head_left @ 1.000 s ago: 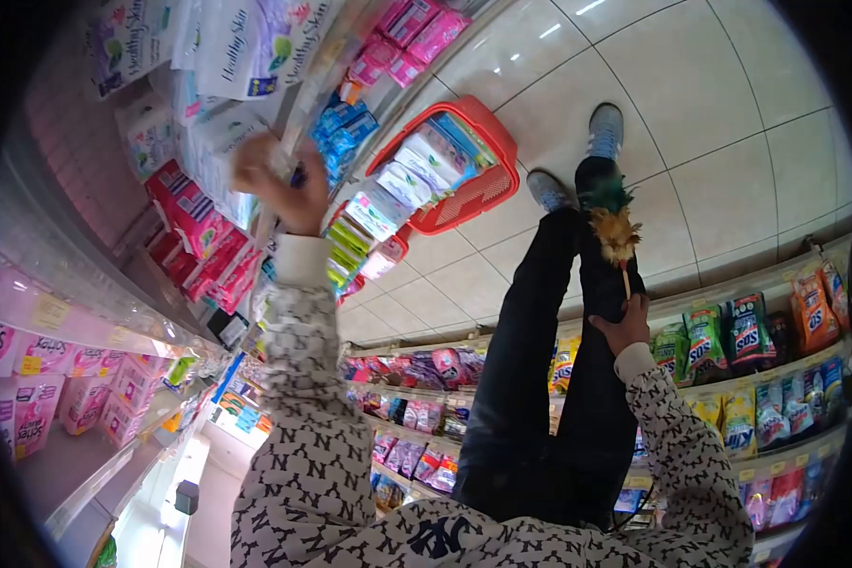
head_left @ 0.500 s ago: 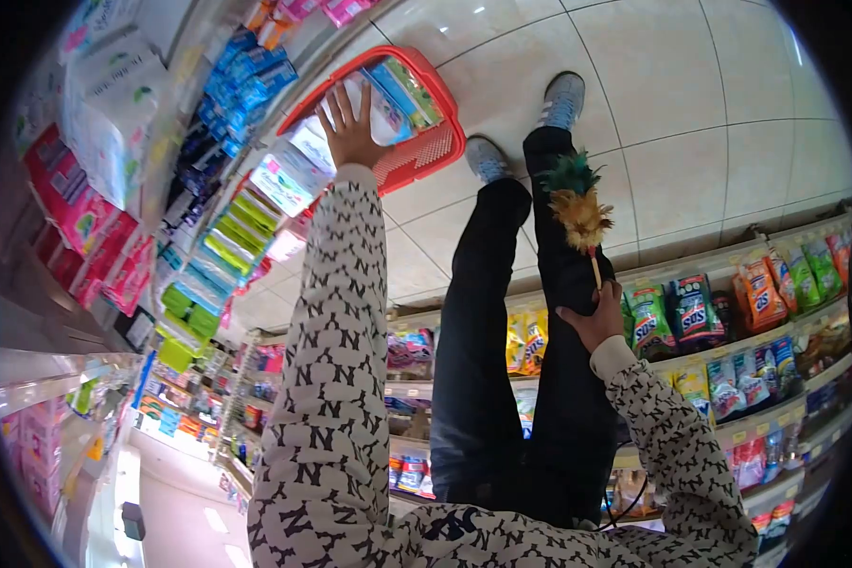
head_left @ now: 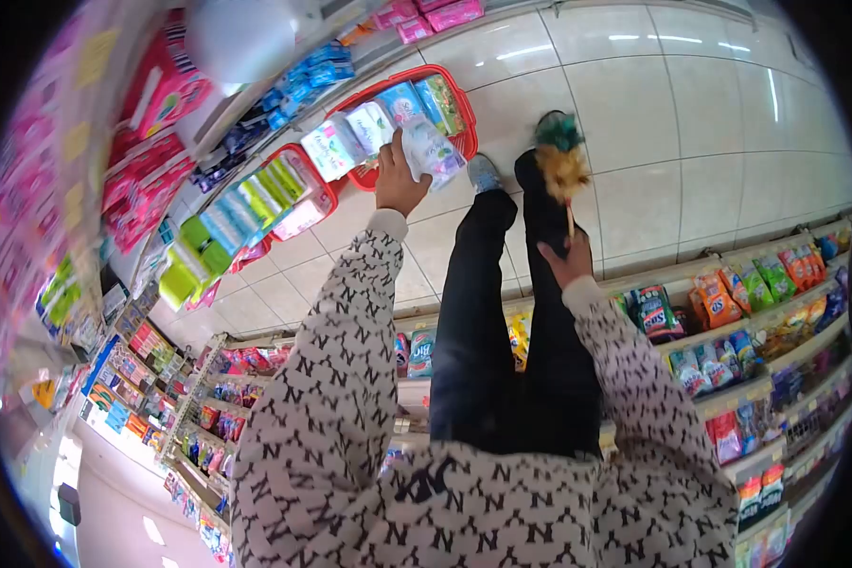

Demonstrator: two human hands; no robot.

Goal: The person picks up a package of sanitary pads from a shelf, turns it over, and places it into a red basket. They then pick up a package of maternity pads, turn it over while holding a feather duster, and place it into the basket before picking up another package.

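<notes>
My left hand is closed on the edge of a white-and-lilac soft plastic pack, thumb on one side and fingers on the other. The pack lies tilted over the near rim of a red shopping basket on the floor. White packs and a blue pack sit in and at the edge of this basket. My right hand grips the thin handle of a feather duster, its green and tan feathers pointing away from me above my leg.
Another red basket holds green and light-blue packs, left of the first. Shelves of pink packs rise on the left. Behind my legs, shelves carry detergent bags. Pale floor tiles stretch ahead.
My left hand was spread over the basket and has closed on the white-and-lilac pack. The view has shifted, showing more of the second basket. My right hand still holds the duster.
</notes>
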